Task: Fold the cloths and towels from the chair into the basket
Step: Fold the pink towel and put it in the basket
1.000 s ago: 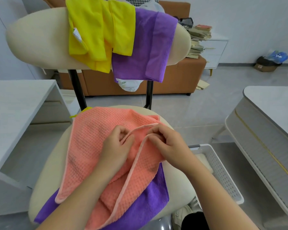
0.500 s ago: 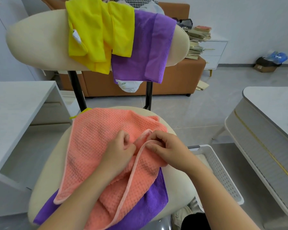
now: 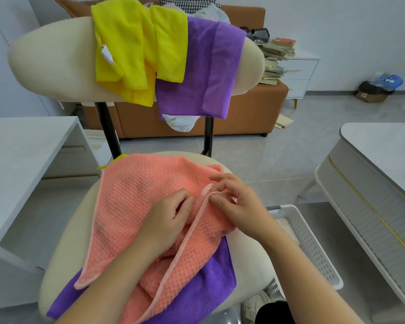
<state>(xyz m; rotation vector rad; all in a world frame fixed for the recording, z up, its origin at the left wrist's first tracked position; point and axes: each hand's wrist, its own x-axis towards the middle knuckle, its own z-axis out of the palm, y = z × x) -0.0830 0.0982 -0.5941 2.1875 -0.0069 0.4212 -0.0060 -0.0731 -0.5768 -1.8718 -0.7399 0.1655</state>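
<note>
A salmon waffle-weave towel [image 3: 136,197] lies spread on the cream chair seat [image 3: 250,272], over a purple cloth [image 3: 204,288]. My left hand [image 3: 168,220] rests curled on the towel's middle, its fingers bunching a fold. My right hand [image 3: 239,202] pinches the towel's hemmed edge just right of it. Yellow cloths [image 3: 131,50] and another purple cloth [image 3: 208,71] hang over the chair's backrest [image 3: 52,64]. A white perforated basket [image 3: 313,249] sits on the floor to the right of the seat, partly hidden by my right arm.
A white desk [image 3: 21,155] stands to the left and a white rounded table [image 3: 379,164] to the right. Behind the chair is a brown sofa [image 3: 255,113], then a white drawer unit stacked with books [image 3: 278,57]. Grey floor lies between.
Both hands have slid a little toward me along the towel's hem, and the fold between them has closed up. The towel's far right corner now lies flatter.
</note>
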